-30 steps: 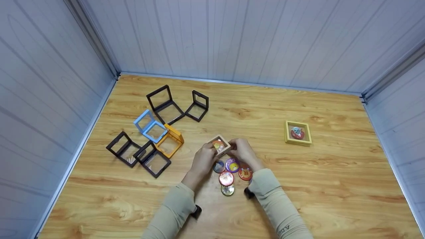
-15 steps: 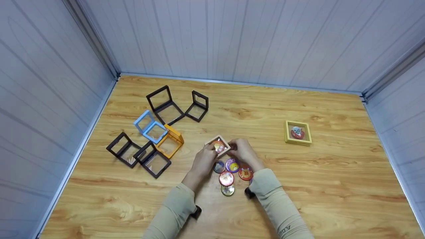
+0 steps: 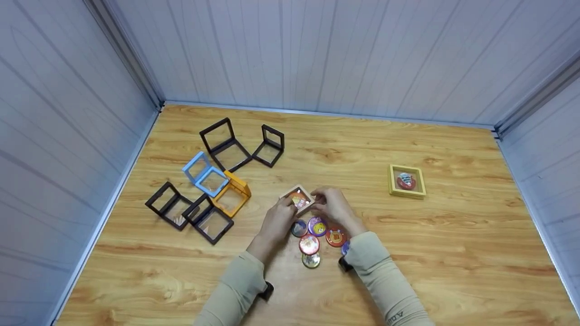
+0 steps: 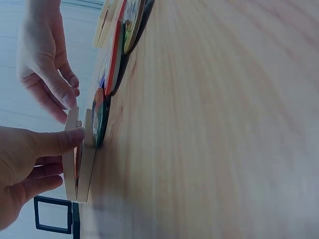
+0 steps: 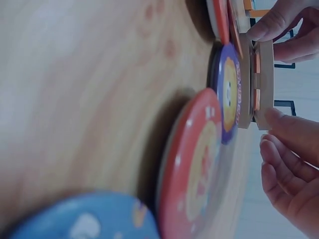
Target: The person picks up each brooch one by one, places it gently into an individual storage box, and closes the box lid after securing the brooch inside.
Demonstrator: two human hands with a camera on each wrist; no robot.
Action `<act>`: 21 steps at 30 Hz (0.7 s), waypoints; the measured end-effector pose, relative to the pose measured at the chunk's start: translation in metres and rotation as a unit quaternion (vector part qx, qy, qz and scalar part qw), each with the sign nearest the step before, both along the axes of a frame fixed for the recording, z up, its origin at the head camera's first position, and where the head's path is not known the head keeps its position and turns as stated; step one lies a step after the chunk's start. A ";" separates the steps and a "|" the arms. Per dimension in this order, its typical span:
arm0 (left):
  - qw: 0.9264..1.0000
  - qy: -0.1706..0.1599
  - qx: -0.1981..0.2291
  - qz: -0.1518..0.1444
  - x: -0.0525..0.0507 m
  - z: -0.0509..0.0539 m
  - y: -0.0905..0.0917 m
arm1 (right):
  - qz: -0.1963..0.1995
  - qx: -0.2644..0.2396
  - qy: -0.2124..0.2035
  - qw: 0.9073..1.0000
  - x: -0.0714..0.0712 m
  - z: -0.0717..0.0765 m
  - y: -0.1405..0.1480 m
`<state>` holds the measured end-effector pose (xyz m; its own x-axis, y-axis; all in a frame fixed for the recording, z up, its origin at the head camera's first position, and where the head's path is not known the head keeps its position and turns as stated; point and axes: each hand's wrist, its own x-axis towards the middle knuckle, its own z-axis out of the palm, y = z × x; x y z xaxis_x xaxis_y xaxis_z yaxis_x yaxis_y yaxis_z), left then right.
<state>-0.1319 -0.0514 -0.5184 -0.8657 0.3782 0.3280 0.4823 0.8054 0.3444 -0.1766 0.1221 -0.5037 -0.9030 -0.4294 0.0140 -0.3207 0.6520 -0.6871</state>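
My left hand (image 3: pixel 278 218) pinches a small beige display frame (image 3: pixel 309 206) between thumb and fingers at its left side. An orange round badge (image 3: pixel 297 199) shows through the frame's window. From the left wrist view, the two halves of the frame (image 4: pixel 84 174) stand slightly apart. My right hand (image 3: pixel 336 207) is at the frame's right corner, with a digit touching the edge and its fingers loosely bent and spread in the right wrist view. Just below the frame lie a purple badge (image 3: pixel 317 226) and a dark badge (image 3: pixel 299 227).
More badges lie nearer me: red ones (image 3: pixel 309 244) (image 3: pixel 335 237), a pale one (image 3: pixel 311 260) and a blue one (image 3: pixel 345 247). Left stand several open frames: black (image 3: pixel 213 226), orange (image 3: pixel 232 199) and blue (image 3: pixel 211 180). A yellow frame (image 3: pixel 392 182) holding a badge sits right.
The right hand has shifted slightly right and its fingers have spread a little at the frame's corner. Its sleeve moved outward, showing more of the blue badge. The left hand keeps its hold.
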 end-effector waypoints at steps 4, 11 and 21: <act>1.000 0.004 0.013 -0.004 0.000 0.001 -0.002 | 0.026 -0.007 0.032 0.999 0.001 0.000 0.002; 1.000 0.022 0.004 -0.007 -0.001 0.013 -0.012 | 0.075 0.017 0.067 0.995 0.000 -0.001 0.005; 0.999 0.041 -0.023 -0.004 -0.006 0.035 -0.028 | 0.107 0.044 0.068 0.991 -0.003 0.000 0.004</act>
<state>-0.1383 -0.0799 -0.4830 -0.8336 0.4016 0.3792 0.5142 0.8150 0.2672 -0.1798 0.1258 -0.5040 -0.7836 -0.6158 0.0829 -0.5436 0.6148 -0.5714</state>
